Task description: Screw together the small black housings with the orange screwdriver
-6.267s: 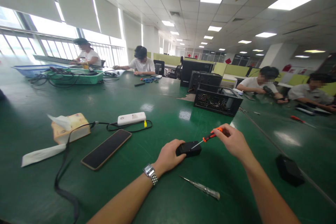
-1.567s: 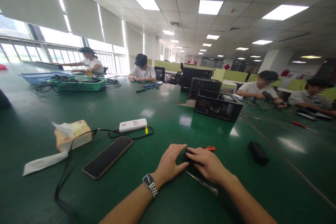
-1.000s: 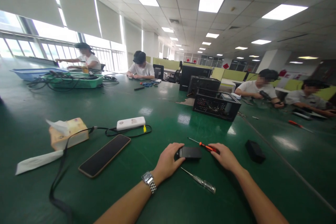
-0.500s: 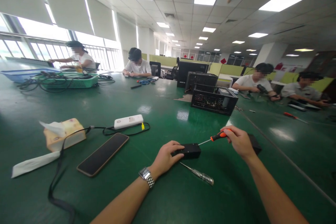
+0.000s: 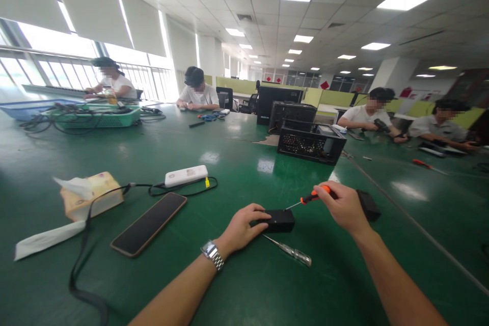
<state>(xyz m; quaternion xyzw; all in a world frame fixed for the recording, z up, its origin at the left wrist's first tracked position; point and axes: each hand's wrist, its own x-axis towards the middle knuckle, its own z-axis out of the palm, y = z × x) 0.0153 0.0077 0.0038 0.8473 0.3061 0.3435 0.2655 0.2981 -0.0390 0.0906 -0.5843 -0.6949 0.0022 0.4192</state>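
Observation:
My left hand (image 5: pixel 246 225), with a metal watch on its wrist, grips the left end of a small black box (image 5: pixel 281 220) lying on the green table. Its fingers lie over the top and the thumb presses the near side. In my right hand (image 5: pixel 344 207) is an orange-and-black screwdriver (image 5: pixel 308 196), held by its handle and slanting down to the left. The screwdriver's tip meets the top of the box near its far edge. A clear-handled screwdriver (image 5: pixel 292 253) lies just in front of the box. Partly behind my right hand sits another black block (image 5: pixel 368 206).
To the left lie a phone (image 5: pixel 150 224), a tissue pack (image 5: pixel 92 197), a white power bank (image 5: pixel 186 176) and a black cable. Open computer cases (image 5: pixel 311 143) stand ahead. A green basket (image 5: pixel 100 118) of cables is at the far left. Several people sit around the table.
My right hand and the screwdriver have shifted left and slightly down, bringing the tip farther onto the box's top. My left hand keeps its hold on the box.

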